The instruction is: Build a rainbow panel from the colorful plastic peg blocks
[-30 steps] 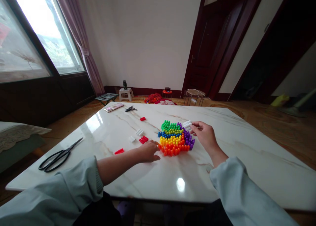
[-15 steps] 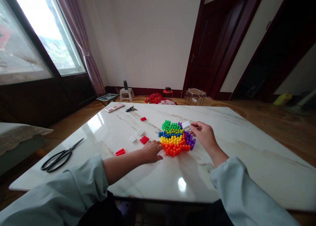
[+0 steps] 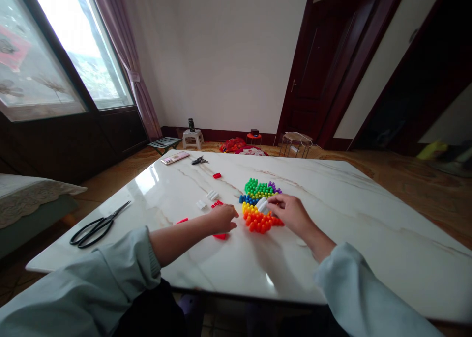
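Observation:
My right hand [image 3: 289, 209] is closed, pinching a small white piece of joined peg-like rods [image 3: 263, 206] between thumb and fingers. It holds this piece over the multicoloured knobbly pieces, hiding part of them. Green knobbly pieces [image 3: 256, 185] lie at the far side, with blue ones [image 3: 247, 199], yellow ones [image 3: 250, 209] and orange-red ones [image 3: 261, 222] nearer me. Some purple knobs [image 3: 275, 187] show beyond my right hand. To the left of the group, my left hand [image 3: 222, 220] has its fingers apart and appears to hold nothing. A red piece [image 3: 220, 236] lies just below it.
More white pieces [image 3: 212, 195] and a red piece [image 3: 217, 176] lie further left on the marble-patterned table [image 3: 354, 219]. Black-handled scissors [image 3: 98, 227] rest near the left edge. A phone [image 3: 175, 157] and pliers [image 3: 199, 160] lie at the far edge.
My right hand has brought the white piece left and nearer, over the coloured pieces. My left hand has drawn back left from them. A red piece now shows below it.

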A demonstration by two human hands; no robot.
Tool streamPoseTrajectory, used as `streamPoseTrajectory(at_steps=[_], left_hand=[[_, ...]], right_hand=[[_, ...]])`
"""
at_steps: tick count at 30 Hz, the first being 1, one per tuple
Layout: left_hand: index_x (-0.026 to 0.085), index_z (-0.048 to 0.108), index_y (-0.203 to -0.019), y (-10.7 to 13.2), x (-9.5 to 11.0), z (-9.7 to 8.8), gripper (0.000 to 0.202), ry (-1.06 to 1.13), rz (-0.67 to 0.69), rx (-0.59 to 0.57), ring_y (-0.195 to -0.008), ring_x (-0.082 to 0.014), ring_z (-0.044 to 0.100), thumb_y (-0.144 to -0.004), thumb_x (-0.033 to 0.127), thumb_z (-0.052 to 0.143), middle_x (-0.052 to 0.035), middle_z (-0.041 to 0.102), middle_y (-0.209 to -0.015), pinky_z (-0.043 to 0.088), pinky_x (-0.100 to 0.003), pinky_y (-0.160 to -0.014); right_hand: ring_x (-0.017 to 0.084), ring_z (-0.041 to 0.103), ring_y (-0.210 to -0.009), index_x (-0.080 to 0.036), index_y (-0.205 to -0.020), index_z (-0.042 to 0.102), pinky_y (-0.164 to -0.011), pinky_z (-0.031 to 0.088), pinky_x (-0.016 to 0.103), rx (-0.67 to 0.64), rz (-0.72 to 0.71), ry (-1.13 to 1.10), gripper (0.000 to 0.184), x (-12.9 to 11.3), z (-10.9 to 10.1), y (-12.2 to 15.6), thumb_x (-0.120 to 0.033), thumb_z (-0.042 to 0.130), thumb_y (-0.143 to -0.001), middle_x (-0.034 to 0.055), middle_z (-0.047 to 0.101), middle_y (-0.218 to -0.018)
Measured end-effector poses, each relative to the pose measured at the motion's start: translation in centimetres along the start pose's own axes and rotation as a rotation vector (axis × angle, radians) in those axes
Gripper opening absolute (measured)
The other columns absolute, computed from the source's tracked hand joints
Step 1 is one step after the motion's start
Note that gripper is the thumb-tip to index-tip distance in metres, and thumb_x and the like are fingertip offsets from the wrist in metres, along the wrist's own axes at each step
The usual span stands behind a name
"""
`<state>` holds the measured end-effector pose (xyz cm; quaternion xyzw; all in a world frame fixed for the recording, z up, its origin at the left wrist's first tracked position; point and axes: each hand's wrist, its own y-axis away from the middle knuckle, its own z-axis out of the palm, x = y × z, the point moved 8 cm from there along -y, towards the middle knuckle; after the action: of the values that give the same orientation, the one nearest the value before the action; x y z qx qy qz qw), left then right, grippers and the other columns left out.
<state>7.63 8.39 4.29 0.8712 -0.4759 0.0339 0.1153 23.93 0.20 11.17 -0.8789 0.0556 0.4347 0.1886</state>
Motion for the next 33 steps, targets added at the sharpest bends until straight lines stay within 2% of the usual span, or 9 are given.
streamPoseTrajectory(at_steps=[4,8,11,16,21,25,28,31,33], left_hand=[[0.02,0.068,-0.107,1.2,-2.5,-0.6,0.031,0.035,-0.069,-0.003,-0.104,-0.0238,0.06,-0.077,0.028,0.064,-0.0082,0.066,-0.109,0.046,-0.032,-0.091],[0.023,0.068,-0.106,2.6,-3.7,-0.7,0.04,0.065,-0.094,-0.059,-0.097,-0.0224,0.061,-0.067,0.031,0.072,-0.0051,0.067,-0.103,0.048,-0.029,-0.082],[0.024,0.069,-0.105,3.4,-4.1,-0.5,0.046,0.06,-0.125,-0.102,-0.094,-0.0219,0.061,-0.06,0.03,0.077,-0.0039,0.066,-0.1,0.047,-0.028,-0.079],[0.024,0.069,-0.105,3.6,-3.8,-0.1,0.051,0.07,-0.128,-0.173,-0.091,-0.0213,0.062,-0.056,0.029,0.081,-0.0022,0.066,-0.097,0.047,-0.027,-0.074],[0.025,0.07,-0.101,3.4,-2.5,0.2,0.048,0.074,-0.109,-0.206,-0.089,-0.0214,0.063,-0.055,0.029,0.081,-0.0016,0.068,-0.096,0.049,-0.028,-0.074],[0.02,0.072,-0.091,3.3,-2.0,0.3,0.035,0.068,-0.101,-0.16,-0.089,-0.026,0.063,-0.057,0.026,0.078,-0.0061,0.07,-0.095,0.051,-0.034,-0.076],[0.017,0.072,-0.081,2.9,-2.2,0.0,0.017,0.298,-0.122,-0.14,-0.077,-0.021,0.066,-0.065,0.018,0.066,-0.0047,0.07,-0.079,0.053,-0.031,-0.07],[0.015,0.07,-0.084,2.7,-3.0,-0.5,0.023,0.612,-0.209,-0.138,-0.065,-0.0142,0.064,-0.069,0.011,0.053,-0.002,0.069,-0.07,0.053,-0.025,-0.06],[0.014,0.07,-0.086,2.6,-3.2,-1.6,0.025,0.611,-0.219,-0.071,-0.064,-0.0131,0.063,-0.068,0.011,0.053,-0.002,0.069,-0.072,0.051,-0.023,-0.059]], right_hand=[[0.012,0.061,-0.063,-0.017,-0.068,0.067,-0.06,0.044,0.021,-0.305,-0.095,0.176,0.014,-1.3,6.2,2.1,-0.009,0.055,-0.07,0.0017,0.069,-0.07],[0.016,0.063,-0.076,-0.017,-0.072,0.067,-0.066,0.041,0.023,-0.389,-0.146,0.391,0.015,-1.6,8.7,2.9,-0.009,0.054,-0.074,0.0043,0.07,-0.077],[0.018,0.063,-0.085,-0.019,-0.081,0.068,-0.069,0.04,0.024,-0.404,-0.155,0.528,0.016,-1.5,9.4,2.8,-0.016,0.052,-0.08,0.0052,0.07,-0.087],[0.017,0.062,-0.085,-0.021,-0.088,0.066,-0.067,0.038,0.024,-0.412,-0.193,0.617,0.018,-1.4,10.1,3.0,-0.02,0.048,-0.085,0.0035,0.068,-0.093],[0.016,0.062,-0.086,-0.021,-0.088,0.065,-0.066,0.038,0.024,-0.425,-0.188,0.667,0.017,-1.2,10.2,2.9,-0.021,0.048,-0.086,0.0031,0.067,-0.094],[0.018,0.062,-0.089,-0.021,-0.088,0.066,-0.068,0.039,0.025,-0.431,-0.169,0.681,0.017,-1.5,9.7,2.8,-0.022,0.049,-0.086,0.0039,0.066,-0.096],[0.018,0.061,-0.091,-0.021,-0.094,0.066,-0.071,0.041,0.025,-0.364,-0.175,0.615,0.017,-2.6,8.9,2.4,-0.024,0.051,-0.086,0.0044,0.065,-0.102],[0.017,0.06,-0.092,-0.021,-0.098,0.064,-0.077,0.042,0.026,-0.323,-0.203,0.486,0.017,-4.2,8.3,1.7,-0.026,0.058,-0.083,0.0037,0.064,-0.105],[0.017,0.06,-0.092,-0.02,-0.099,0.064,-0.079,0.043,0.027,-0.336,-0.214,0.432,0.018,-5.1,8.3,1.8,-0.027,0.061,-0.082,0.0037,0.063,-0.104]])
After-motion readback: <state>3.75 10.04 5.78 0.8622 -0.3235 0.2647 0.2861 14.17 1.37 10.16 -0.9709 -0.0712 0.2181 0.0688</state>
